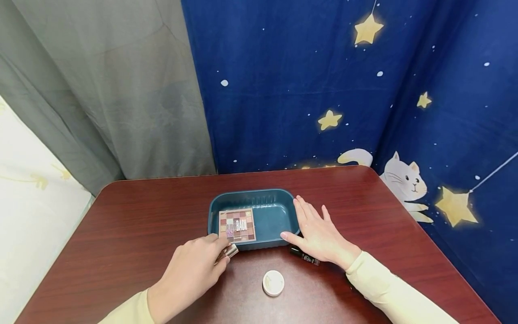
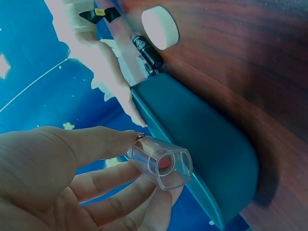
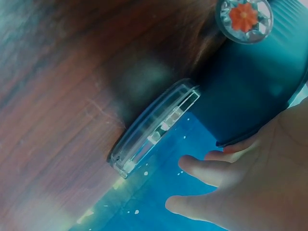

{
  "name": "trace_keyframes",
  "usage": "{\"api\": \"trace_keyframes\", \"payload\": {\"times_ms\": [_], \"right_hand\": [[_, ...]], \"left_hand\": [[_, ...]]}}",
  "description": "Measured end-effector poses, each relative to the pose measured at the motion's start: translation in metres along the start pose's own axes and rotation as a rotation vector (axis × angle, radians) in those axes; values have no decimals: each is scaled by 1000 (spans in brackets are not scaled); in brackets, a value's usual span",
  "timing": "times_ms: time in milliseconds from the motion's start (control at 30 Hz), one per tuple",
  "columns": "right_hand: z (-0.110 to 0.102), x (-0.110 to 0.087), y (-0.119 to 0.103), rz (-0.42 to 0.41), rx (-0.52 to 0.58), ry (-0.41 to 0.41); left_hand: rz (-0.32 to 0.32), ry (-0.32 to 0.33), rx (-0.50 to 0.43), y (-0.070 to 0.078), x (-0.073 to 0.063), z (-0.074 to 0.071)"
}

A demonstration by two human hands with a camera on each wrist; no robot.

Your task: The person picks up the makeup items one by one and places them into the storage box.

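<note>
My left hand [image 1: 196,265] pinches a lipstick [image 2: 161,163] between thumb and fingers; a reddish core shows inside its clear, square-ended cap. It is just outside the near left side of a teal basin [image 1: 275,218]. In the basin's left half, an eyeshadow palette [image 1: 237,225] with "BACK" on its lid leans on the near wall. My right hand [image 1: 319,234] rests on the basin's right rim, its fingers straight and thumb spread. Below that hand lies a black tube [image 1: 305,256] with white print. A small round white-topped jar [image 1: 273,282] sits in front of the basin.
In the right wrist view, a clear-edged flat case [image 3: 154,130] lies beside the basin, and a faceted clear round piece with an orange flower [image 3: 244,19] shows at the top. A dark red table [image 1: 154,211] is backed by grey and blue curtains [image 1: 283,90].
</note>
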State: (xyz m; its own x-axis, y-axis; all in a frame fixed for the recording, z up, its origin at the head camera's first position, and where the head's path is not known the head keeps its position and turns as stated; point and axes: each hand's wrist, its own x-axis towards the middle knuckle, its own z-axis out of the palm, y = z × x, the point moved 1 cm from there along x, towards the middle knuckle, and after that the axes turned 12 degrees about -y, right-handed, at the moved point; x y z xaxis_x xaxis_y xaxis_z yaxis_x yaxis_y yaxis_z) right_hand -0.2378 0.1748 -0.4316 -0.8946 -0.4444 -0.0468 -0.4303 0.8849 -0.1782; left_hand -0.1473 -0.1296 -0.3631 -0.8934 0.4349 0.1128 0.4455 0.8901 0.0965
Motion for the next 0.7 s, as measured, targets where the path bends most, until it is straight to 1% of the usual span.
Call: {"api": "trace_keyframes", "payload": {"times_ms": [167, 367, 533, 700], "right_hand": [[-1, -1, -1, 1, 1, 0], [-1, -1, -1, 2, 2, 2], [-1, -1, -2, 0, 8, 1], [0, -1, -1, 4, 3, -1]], "left_hand": [[23, 16, 9, -3, 4, -6], [69, 38, 15, -6, 14, -17], [87, 20, -7, -11, 26, -24], [93, -8, -18, -17, 38, -28]]}}
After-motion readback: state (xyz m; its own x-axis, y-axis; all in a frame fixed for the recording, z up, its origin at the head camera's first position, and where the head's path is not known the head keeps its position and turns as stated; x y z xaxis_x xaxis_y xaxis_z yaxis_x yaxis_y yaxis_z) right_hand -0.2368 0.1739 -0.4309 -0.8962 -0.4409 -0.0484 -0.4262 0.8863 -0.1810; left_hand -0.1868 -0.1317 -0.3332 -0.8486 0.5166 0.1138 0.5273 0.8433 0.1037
